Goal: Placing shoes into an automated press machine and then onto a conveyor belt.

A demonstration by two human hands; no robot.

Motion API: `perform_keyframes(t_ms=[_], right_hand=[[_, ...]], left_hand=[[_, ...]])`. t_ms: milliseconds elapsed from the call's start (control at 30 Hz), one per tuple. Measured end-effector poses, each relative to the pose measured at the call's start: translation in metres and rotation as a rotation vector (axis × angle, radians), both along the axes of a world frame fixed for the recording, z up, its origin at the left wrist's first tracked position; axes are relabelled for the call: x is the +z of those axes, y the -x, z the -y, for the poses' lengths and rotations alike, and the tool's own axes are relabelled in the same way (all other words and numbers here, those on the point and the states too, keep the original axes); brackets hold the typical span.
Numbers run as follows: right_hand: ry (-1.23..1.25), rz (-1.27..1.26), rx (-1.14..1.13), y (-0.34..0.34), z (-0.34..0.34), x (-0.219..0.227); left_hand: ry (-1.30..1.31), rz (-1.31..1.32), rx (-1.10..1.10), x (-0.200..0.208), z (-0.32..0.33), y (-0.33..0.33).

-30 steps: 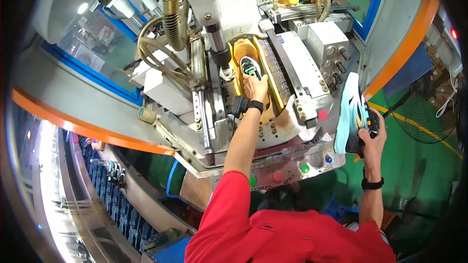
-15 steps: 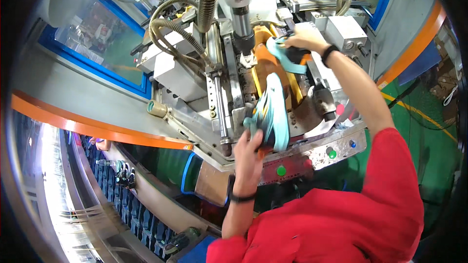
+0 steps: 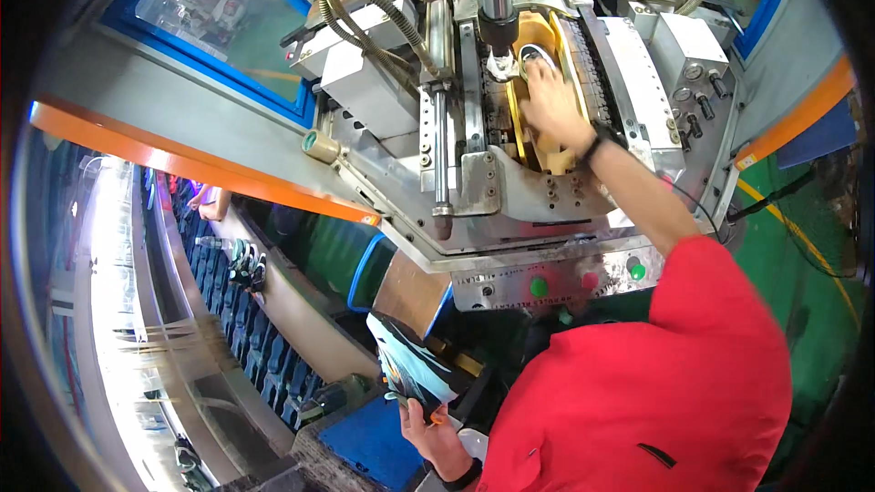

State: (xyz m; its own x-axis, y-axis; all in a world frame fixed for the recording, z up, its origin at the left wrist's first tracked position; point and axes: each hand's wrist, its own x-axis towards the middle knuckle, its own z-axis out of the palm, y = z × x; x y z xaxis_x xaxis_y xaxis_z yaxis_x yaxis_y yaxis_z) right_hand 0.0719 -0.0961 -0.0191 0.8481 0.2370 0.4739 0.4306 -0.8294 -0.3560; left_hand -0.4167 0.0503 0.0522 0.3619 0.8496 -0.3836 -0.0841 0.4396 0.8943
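Low by my body, my left hand [image 3: 432, 435] grips a sports shoe [image 3: 407, 366] with a light blue, white and black upper and touches of orange. The shoe is tilted over a blue-topped surface. My right hand [image 3: 554, 109] reaches into the long yellow mould [image 3: 547, 30] of the machine. Its fingers are closed at the rim of a dark shoe [image 3: 536, 54] with a white edge, which lies at the far end of the mould. The hand covers most of that shoe.
A metal press cylinder [image 3: 497, 14] hangs just left of the mould, with white cloth [image 3: 500, 67] under it. Green and red buttons line the front panel [image 3: 565, 281]. At left runs a conveyor [image 3: 246, 337] with dark pieces; a brown box [image 3: 407, 293] stands beside it.
My left hand has come down and away from the machine with a shoe. My right hand has moved into the mould. Light blue material no longer lies across the mould; my view has shifted.
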Motion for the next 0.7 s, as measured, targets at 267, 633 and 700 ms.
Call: perform_keyframes(t_ms=[267, 633, 700], right_hand=[[-0.282, -0.266, 0.651, 0.247, 0.015, -0.093], [-0.370, -0.377, 0.636, 0.226, 0.030, -0.085], [-0.569, -0.224, 0.596, 0.193, 0.042, -0.004]], left_hand=[[0.178, 0.061, -0.059, -0.025, 0.017, -0.002], [0.178, 0.070, -0.096, -0.015, 0.043, -0.023], [0.186, 0.083, -0.079, -0.014, 0.043, -0.026]])
